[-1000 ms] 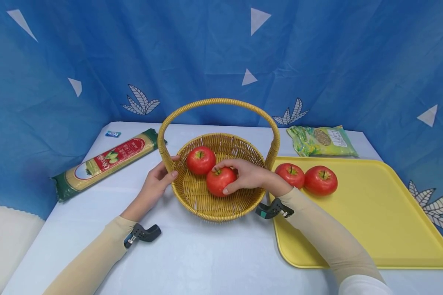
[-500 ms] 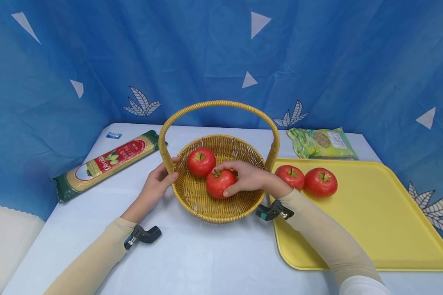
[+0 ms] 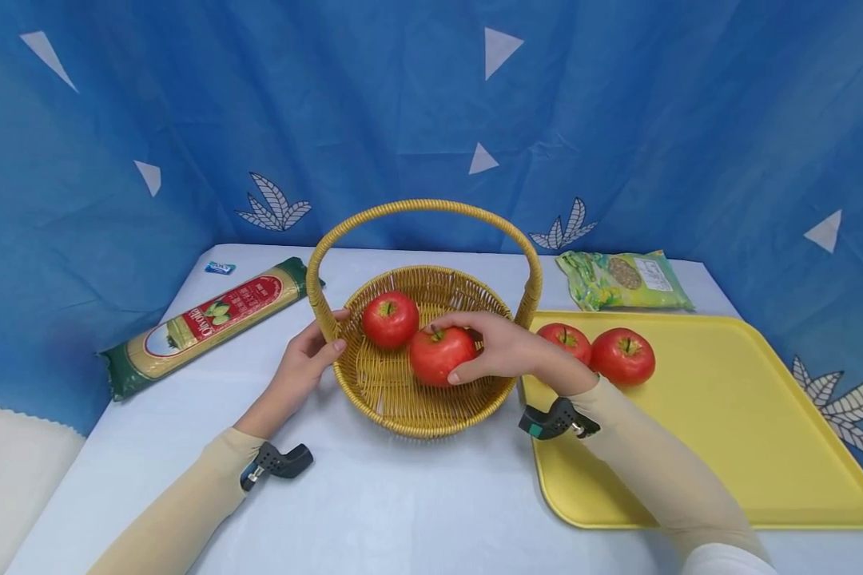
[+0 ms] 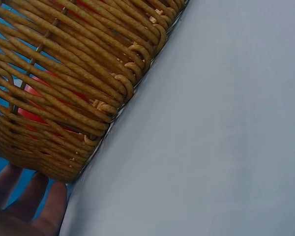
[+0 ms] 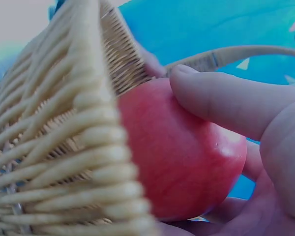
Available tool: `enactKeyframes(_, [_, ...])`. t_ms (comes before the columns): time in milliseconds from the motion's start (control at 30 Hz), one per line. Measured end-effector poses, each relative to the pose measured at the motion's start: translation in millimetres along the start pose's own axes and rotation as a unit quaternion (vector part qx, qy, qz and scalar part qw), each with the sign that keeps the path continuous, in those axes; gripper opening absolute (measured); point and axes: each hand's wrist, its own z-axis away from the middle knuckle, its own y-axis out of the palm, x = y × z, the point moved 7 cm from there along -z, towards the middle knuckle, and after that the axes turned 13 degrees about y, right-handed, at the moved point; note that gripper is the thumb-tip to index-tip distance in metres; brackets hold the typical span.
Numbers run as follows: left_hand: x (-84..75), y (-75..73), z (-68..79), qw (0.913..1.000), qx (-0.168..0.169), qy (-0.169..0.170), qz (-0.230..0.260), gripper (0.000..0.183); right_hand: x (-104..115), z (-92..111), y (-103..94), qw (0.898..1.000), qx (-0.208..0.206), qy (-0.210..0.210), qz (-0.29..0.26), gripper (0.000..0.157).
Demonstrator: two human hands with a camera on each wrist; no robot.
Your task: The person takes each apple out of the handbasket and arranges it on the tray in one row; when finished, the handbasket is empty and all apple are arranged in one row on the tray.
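A round wicker basket (image 3: 395, 415) with a tall arched handle stands mid-table. My left hand (image 3: 304, 363) grips its left rim at the foot of the handle, thumb at the front; in the left wrist view its fingers (image 4: 54, 204) touch the woven wall. Between the thumb and fingers of my right hand (image 3: 499, 347) is a red apple (image 3: 439, 358), held over the basket's inside. The right wrist view has the thumb pressed on that apple (image 5: 172, 147) beside the rim. Another red apple (image 3: 391, 319) lies in the basket at the back left.
To the right is a yellow tray (image 3: 719, 423) with two red apples (image 3: 623, 356) at its left side. A green-printed bag (image 3: 624, 279) lies behind it. On the left are a spaghetti pack (image 3: 208, 323) and a small blue packet (image 3: 220, 268).
My right hand has moved slightly right and up with the apple, which now looks raised off the basket's floor. The left hand stays on the basket.
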Motion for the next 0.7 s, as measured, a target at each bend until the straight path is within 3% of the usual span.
enactKeyframes(200, [-0.1, -0.7, -1.1, 1.0000, -0.001, -0.001, -0.001, 0.049, 1.5, 25.4, -9.9, 0.999, 0.007, 0.006, -0.049, 0.069])
enactKeyframes(500, [0.1, -0.1, -0.4, 1.0000, 0.000, -0.004, -0.002, 0.049, 8.3, 57.6, -23.5, 0.997, 0.015, -0.059, -0.053, 0.066])
enactKeyframes(700, [0.1, -0.3, 0.0, 0.9998, -0.001, -0.006, -0.018, 0.048, 2.7, 75.3, -30.8, 0.993, 0.029, -0.079, -0.080, 0.062])
